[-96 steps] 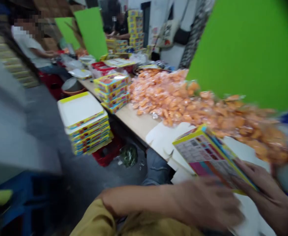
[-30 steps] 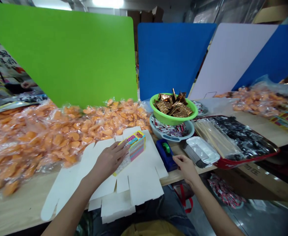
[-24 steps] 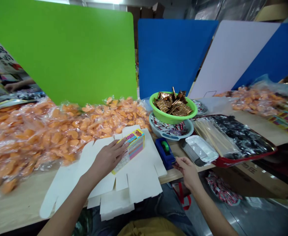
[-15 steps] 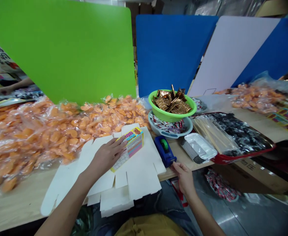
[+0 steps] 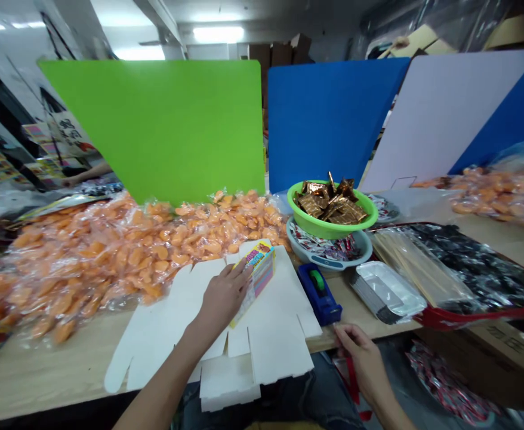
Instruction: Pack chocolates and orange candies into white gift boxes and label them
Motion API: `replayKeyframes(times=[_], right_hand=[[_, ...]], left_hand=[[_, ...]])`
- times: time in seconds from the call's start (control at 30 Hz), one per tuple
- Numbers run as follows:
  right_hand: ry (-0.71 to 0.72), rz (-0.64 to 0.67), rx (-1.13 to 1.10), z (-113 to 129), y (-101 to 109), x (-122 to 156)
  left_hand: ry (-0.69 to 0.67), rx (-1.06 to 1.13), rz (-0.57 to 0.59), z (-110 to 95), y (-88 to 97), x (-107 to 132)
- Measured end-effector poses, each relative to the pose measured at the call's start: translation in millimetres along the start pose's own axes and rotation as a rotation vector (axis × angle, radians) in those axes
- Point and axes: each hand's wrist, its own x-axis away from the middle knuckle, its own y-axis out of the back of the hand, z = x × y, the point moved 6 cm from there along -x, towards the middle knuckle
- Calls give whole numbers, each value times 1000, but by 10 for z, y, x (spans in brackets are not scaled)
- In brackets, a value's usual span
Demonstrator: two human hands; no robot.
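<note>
My left hand (image 5: 227, 294) lies over a small printed box (image 5: 262, 273), yellow, pink and blue, its fingers bent across the upper face and the thumb hidden. Under the box is a layer of flat white carton blanks (image 5: 275, 334), some jutting past the table's front edge. To the right stands a blue tape dispenser (image 5: 319, 295) with a green core. Just off its front end, the thumb and forefinger of my right hand (image 5: 361, 355) are pinched together at the end of the tape, which is clear and barely visible.
Bagged orange pieces (image 5: 154, 245) cover the table's left and back. A green bowl (image 5: 331, 224) of brown-gold packets rests on a grey-blue basin (image 5: 333, 261) of sachets. Foil trays (image 5: 390, 289) and a red tray (image 5: 450, 319) with black packets lie right. Upright panels (image 5: 163, 125) stand behind.
The view has tilted up and shifted left. My right hand has drawn slightly away from the dispenser's front end, toward me. My left hand stays on the box.
</note>
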Motion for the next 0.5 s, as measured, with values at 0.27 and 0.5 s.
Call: replayKeyframes(times=[0.27, 0.5], right_hand=[[99, 307, -209, 1118, -1214, -118], [163, 506, -302, 1192, -1998, -355]], left_hand=[[-17, -86, -95, -49, 15, 24], [-2, -52, -42, -49, 21, 29]])
